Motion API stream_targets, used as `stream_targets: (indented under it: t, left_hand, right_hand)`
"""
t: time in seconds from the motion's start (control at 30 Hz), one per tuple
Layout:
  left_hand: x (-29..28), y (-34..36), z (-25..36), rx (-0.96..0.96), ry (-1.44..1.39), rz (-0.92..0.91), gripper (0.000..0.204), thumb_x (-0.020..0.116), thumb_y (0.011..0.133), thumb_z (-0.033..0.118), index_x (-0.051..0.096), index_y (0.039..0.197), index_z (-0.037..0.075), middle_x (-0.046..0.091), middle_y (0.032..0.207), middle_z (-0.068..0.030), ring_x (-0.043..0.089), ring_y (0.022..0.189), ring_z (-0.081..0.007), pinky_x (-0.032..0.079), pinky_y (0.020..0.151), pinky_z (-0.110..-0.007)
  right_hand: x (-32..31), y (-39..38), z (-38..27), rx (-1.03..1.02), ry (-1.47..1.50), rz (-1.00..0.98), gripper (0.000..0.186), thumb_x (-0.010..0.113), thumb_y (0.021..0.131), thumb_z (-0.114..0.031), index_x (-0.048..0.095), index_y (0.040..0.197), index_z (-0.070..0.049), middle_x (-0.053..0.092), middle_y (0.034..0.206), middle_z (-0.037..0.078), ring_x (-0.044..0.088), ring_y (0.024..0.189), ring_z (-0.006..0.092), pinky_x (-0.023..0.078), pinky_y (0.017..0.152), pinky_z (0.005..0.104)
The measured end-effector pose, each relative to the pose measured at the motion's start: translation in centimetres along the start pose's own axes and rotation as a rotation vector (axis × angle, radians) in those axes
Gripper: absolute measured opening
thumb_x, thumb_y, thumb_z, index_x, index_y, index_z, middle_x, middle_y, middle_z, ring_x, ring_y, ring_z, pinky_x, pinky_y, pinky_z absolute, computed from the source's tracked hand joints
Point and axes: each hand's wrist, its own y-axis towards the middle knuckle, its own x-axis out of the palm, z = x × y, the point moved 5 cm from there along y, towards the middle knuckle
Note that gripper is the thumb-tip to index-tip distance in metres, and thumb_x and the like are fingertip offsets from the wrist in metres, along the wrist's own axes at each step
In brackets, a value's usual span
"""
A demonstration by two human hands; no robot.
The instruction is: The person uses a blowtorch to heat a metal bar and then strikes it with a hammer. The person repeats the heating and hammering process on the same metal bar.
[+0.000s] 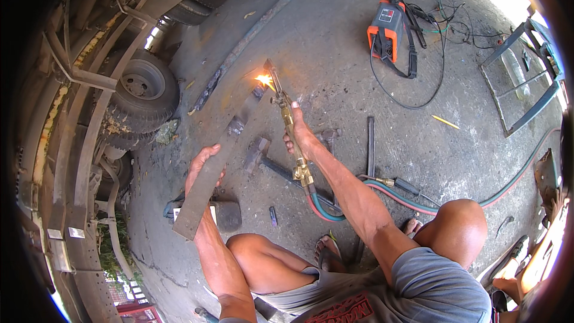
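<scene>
My right hand (302, 136) is wrapped round a brass cutting torch (289, 121), its head pointing away from me. A bright orange flame with sparks (264, 79) burns at the torch tip, against the far end of a long flat metal bar (202, 197). My left hand (203, 164) grips that bar nearer to me, its fingers curled round the edge. The bar slants from the lower left up towards the flame, with a dark block (236, 124) against it midway. Red and teal hoses (323, 213) run from the torch's rear end.
A hammer (258, 151) lies under the torch arm. Beyond stands an orange-and-grey welding machine (385, 30) with black cables. A metal frame (508, 93), a yellow stick (445, 122) and another person's foot (511, 269) are rightward. Vehicle wheels (146, 87) and a long pipe (257, 29) lie leftward.
</scene>
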Motion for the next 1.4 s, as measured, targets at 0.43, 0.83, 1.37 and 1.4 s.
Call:
stream_targets:
  t: [0.43,0.83,1.37,1.4]
  left_hand:
    - [0.0,0.0,0.2,-0.034,-0.009,0.005,0.038,0.074,0.090,0.043,0.066,0.093,0.006,0.065,0.068,-0.0078,0.059,0.048,-0.0115,0.045,0.034,-0.022]
    - [-0.3,0.3,0.2,-0.020,-0.008,-0.042,0.036,0.075,0.088,0.045,0.066,0.090,0.010,0.064,0.068,-0.0040,0.059,0.049,-0.0107,0.044,0.039,-0.023]
    - [-0.5,0.7,0.2,-0.008,-0.014,-0.060,0.038,0.076,0.088,0.046,0.066,0.092,0.010,0.064,0.069,-0.0043,0.059,0.048,-0.0100,0.046,0.038,-0.022]
    - [-0.5,0.6,0.2,-0.010,-0.010,-0.054,0.038,0.076,0.088,0.046,0.066,0.092,0.010,0.064,0.069,-0.0043,0.059,0.048,-0.0101,0.045,0.038,-0.022]
  right_hand:
    - [-0.7,-0.6,0.6,0.012,0.016,-0.019,0.091,0.023,0.092,-0.092,0.049,0.105,-0.007,0.043,0.074,0.002,0.045,0.059,0.0143,0.044,0.051,0.0353]
    - [-0.9,-1.8,1.1,0.011,0.022,-0.006,0.090,0.024,0.093,-0.092,0.050,0.109,-0.007,0.042,0.074,0.001,0.043,0.060,0.0133,0.043,0.051,0.0335]
    - [-0.7,-2.8,0.9,0.006,0.003,-0.025,0.094,0.024,0.088,-0.097,0.049,0.108,-0.008,0.042,0.075,0.001,0.043,0.059,0.0128,0.042,0.050,0.0333]
    - [-0.7,-2.9,1.0,0.007,-0.002,-0.021,0.095,0.024,0.087,-0.097,0.049,0.109,-0.008,0.042,0.075,0.001,0.043,0.060,0.0127,0.042,0.050,0.0333]
